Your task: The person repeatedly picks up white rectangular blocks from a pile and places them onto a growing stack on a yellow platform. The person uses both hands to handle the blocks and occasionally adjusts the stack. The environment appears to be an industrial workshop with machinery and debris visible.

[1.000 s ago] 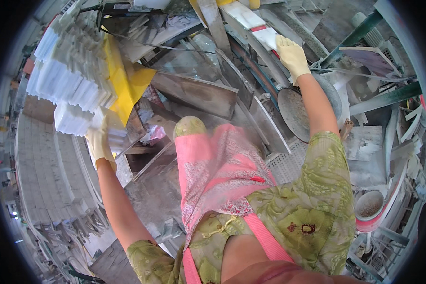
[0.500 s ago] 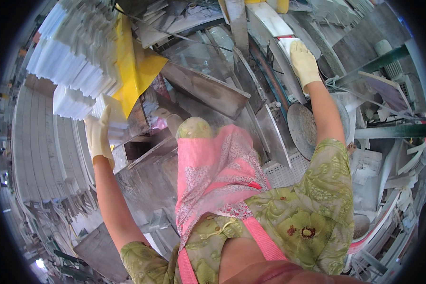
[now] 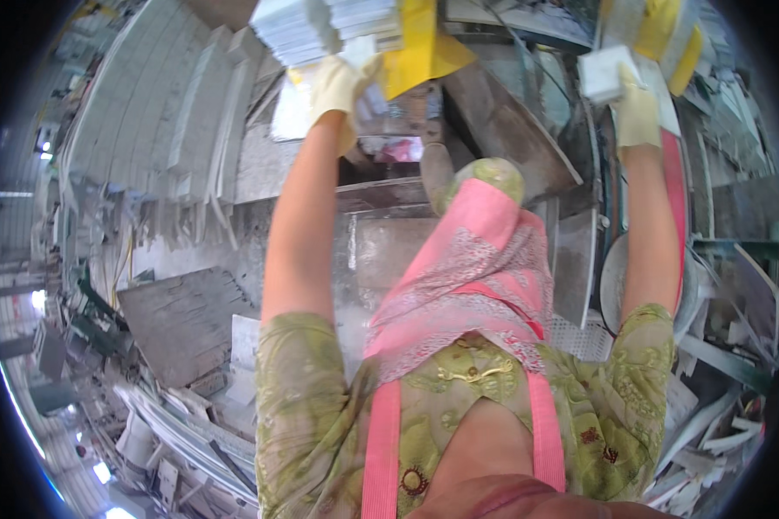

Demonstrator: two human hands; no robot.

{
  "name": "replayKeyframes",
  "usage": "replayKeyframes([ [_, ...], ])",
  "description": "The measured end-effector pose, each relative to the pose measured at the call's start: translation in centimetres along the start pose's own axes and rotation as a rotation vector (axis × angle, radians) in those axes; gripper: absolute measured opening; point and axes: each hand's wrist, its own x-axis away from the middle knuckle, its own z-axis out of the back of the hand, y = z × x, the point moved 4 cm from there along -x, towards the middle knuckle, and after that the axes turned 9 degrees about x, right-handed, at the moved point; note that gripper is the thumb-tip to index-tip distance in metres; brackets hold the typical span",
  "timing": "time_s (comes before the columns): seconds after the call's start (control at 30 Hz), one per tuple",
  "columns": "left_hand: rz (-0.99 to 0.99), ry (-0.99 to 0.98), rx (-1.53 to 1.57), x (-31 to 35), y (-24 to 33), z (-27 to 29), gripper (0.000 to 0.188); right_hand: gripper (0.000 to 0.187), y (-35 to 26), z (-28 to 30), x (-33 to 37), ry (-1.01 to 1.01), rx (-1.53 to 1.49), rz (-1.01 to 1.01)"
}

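Note:
My right hand (image 3: 639, 111), in a cream glove, grips a small white square tile (image 3: 604, 74) at the upper right. The tile is above a long machine bed with a red side strip (image 3: 672, 186). At the upper left, my gloved left hand (image 3: 337, 89) is at the near side of the stacked white tiles (image 3: 294, 33). Its thumb and fingers close around a white tile (image 3: 361, 50) at the stack's edge; motion blurs the fingertips.
A yellow sheet (image 3: 415, 52) hangs beside the stack. A brown board (image 3: 524, 130) slants between my hands. Long grey slabs (image 3: 138, 112) stand at the left. A round disc (image 3: 614, 281) lies beneath my right forearm. A loose board (image 3: 186, 324) rests at lower left.
The view has turned left. My right hand, earlier flat on a white piece on the machine bed, now holds a tile up. My left hand remains at the stack.

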Motion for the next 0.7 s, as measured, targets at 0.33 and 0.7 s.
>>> replayKeyframes([
  [0.33, 0.167, -0.051, 0.022, 0.8, 1.7, 1.1, 0.076, 0.055, -1.2, -29.2, 8.4, -0.189, 0.241, -0.099],
  [0.7, -0.093, -0.232, 0.027, -2.7, -1.6, 0.9, 0.085, 0.067, -0.9, -32.0, 10.0, -0.353, 0.322, 0.258],
])
